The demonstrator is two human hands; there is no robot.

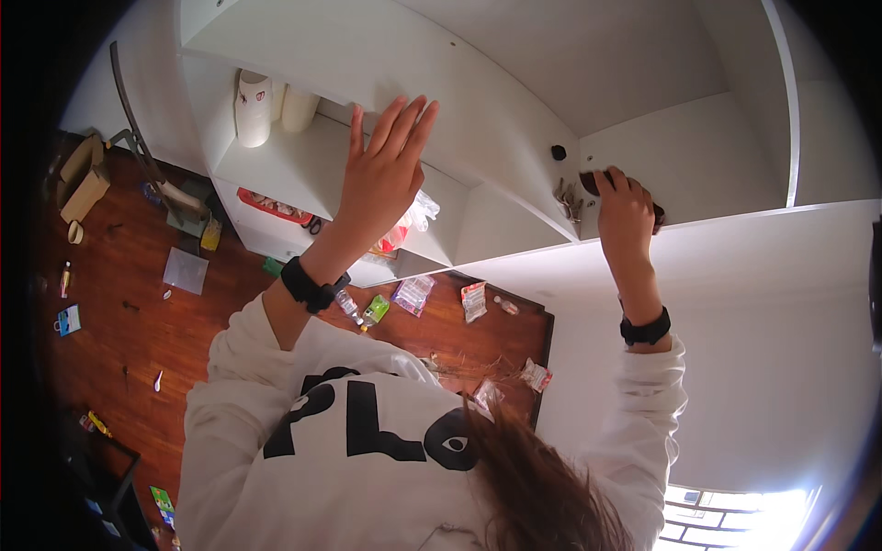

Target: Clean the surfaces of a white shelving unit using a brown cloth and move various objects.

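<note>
My right hand (623, 200) is closed around a dark brown object (589, 182), possibly sunglasses, whose ends show on both sides of my fingers. It is at the wall of an upper compartment of a white shelf unit (510, 151). Beside it lies a bunch of keys (568, 200), and a small black object (558, 153) is a little farther in. Fingers extended and apart, my left hand (386, 155) holds nothing. It is over the shelf's board; whether the fingertips touch is unclear.
Lower compartments hold a white patterned cylinder (253, 113), a cream cylinder (300, 110), a red tray (274, 206), scissors (313, 226) and a plastic bag (422, 210). Scattered on the wooden floor (227, 324) are bottles, packets (413, 295) and a cardboard box (86, 179).
</note>
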